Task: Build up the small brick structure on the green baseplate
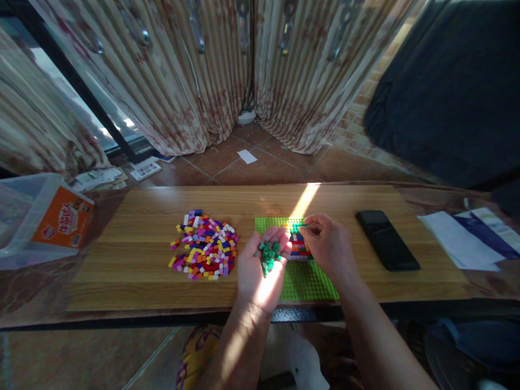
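Just inside near table edge, green baseplate.

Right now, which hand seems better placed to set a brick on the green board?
Probably the right hand: its fingertips are beside the brick rows on the green board, while the left hand lies palm up, cupping loose green bricks.

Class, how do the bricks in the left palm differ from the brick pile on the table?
The palm bricks are mostly green; the table pile mixes many colours. The palm bricks form a small cluster in the left hand; the table pile spreads wider. Both consist of small, loose pieces.
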The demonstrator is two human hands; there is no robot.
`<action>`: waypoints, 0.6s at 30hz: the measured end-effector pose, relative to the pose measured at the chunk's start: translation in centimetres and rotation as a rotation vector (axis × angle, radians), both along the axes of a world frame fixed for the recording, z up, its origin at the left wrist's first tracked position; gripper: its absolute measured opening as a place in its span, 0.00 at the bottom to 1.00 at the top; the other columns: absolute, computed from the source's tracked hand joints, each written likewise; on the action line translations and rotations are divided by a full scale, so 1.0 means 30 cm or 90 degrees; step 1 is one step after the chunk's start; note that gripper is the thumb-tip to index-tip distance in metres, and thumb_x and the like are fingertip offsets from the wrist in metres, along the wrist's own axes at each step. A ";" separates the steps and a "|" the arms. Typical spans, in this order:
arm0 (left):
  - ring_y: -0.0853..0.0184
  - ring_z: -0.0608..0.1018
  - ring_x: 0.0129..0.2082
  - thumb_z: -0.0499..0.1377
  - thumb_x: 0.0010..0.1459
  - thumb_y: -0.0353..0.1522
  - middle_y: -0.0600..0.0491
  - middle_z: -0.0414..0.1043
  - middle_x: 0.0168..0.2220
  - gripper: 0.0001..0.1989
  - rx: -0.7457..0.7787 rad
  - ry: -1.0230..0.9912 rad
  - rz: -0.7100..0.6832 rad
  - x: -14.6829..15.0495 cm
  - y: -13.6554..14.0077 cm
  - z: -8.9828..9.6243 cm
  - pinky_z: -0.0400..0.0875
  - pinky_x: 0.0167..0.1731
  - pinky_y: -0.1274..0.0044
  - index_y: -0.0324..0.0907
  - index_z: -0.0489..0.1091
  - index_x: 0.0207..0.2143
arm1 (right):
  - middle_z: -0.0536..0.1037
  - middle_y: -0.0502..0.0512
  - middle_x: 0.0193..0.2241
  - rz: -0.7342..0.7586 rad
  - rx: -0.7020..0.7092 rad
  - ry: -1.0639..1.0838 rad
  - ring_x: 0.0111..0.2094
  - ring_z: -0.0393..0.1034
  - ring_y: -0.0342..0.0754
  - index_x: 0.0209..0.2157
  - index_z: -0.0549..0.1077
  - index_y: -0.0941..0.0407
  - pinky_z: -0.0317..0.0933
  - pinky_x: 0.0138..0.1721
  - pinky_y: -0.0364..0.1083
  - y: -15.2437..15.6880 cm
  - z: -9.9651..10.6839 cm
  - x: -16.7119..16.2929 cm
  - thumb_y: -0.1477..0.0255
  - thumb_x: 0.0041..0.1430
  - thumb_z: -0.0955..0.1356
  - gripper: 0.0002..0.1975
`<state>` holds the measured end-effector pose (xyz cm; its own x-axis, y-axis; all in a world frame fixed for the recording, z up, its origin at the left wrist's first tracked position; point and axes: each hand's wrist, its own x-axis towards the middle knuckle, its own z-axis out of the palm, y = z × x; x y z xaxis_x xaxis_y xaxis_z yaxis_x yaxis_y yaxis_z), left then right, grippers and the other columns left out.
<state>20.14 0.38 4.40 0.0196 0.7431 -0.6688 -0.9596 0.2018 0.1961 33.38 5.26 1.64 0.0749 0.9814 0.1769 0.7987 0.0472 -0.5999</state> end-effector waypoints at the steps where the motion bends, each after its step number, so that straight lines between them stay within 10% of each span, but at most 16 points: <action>1: 0.64 0.78 0.33 0.52 0.60 0.33 0.41 0.75 0.35 0.14 0.001 0.001 0.000 0.000 0.000 0.000 0.74 0.34 0.74 0.31 0.72 0.31 | 0.80 0.55 0.25 0.002 0.000 0.003 0.28 0.74 0.49 0.31 0.73 0.56 0.61 0.32 0.47 0.000 -0.001 0.001 0.71 0.51 0.66 0.06; 7: 0.64 0.78 0.36 0.50 0.61 0.35 0.40 0.75 0.38 0.16 0.015 0.009 0.003 -0.003 -0.005 0.011 0.74 0.38 0.73 0.32 0.72 0.33 | 0.78 0.54 0.24 -0.005 0.039 0.015 0.26 0.72 0.47 0.29 0.75 0.55 0.60 0.29 0.46 -0.014 0.034 0.000 0.68 0.54 0.65 0.08; 13: 0.64 0.77 0.42 0.49 0.62 0.37 0.41 0.74 0.44 0.18 0.067 -0.025 -0.006 -0.013 -0.009 0.018 0.72 0.43 0.75 0.32 0.73 0.38 | 0.78 0.51 0.31 0.246 -0.037 0.228 0.30 0.71 0.43 0.34 0.76 0.54 0.64 0.30 0.43 -0.059 0.110 -0.025 0.67 0.56 0.66 0.08; 18: 0.64 0.77 0.42 0.47 0.62 0.37 0.42 0.75 0.42 0.19 0.086 -0.016 -0.003 -0.012 -0.009 0.016 0.72 0.41 0.75 0.32 0.73 0.38 | 0.75 0.53 0.39 0.395 -0.060 0.127 0.38 0.71 0.45 0.40 0.77 0.50 0.66 0.36 0.45 -0.067 0.128 -0.025 0.69 0.59 0.64 0.11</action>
<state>19.79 0.10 4.89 0.0393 0.8266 -0.5615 -0.9637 0.1798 0.1972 32.62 3.26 5.47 -0.4875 0.8634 0.1300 0.5133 0.4038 -0.7572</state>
